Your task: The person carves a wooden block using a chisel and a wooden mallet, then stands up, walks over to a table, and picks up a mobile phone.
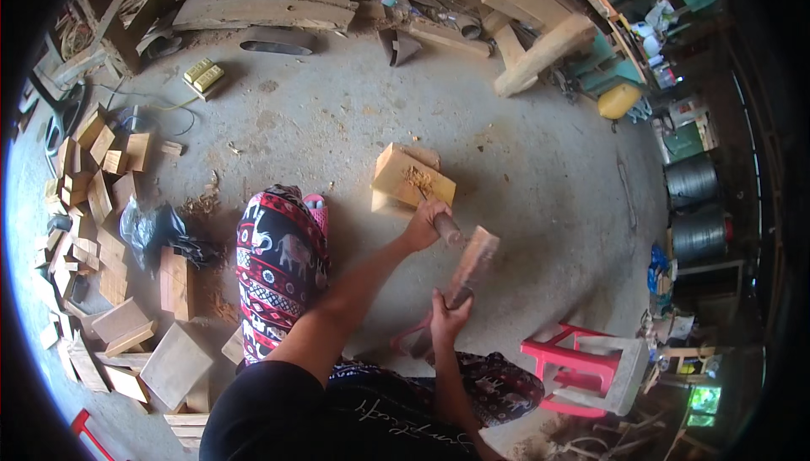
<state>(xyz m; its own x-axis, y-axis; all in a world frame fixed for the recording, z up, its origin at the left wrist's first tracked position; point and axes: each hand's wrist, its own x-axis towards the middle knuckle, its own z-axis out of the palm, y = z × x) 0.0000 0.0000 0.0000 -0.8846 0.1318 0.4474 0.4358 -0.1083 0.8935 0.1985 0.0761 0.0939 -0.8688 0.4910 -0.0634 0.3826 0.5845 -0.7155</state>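
Note:
My left hand (426,223) is wrapped round a chisel (447,229) whose thick wooden handle sticks out toward the right. Its blade end meets the top of a pale yellow wooden block (396,172), where a small heap of wood shavings (418,178) lies. The block rests on another piece of wood on the floor. Closed round the grip of a wooden mallet (475,260), my right hand (451,316) is nearer to me. The mallet's head is slightly blurred and stands apart from the chisel handle's end.
Many cut wood blocks (108,263) are piled at the left beside a dark plastic bag (156,229). A yellow power outlet box (202,75) with a cord lies farther off. A pink plastic stool (582,364) stands at the right. Planks (266,10) line the far side.

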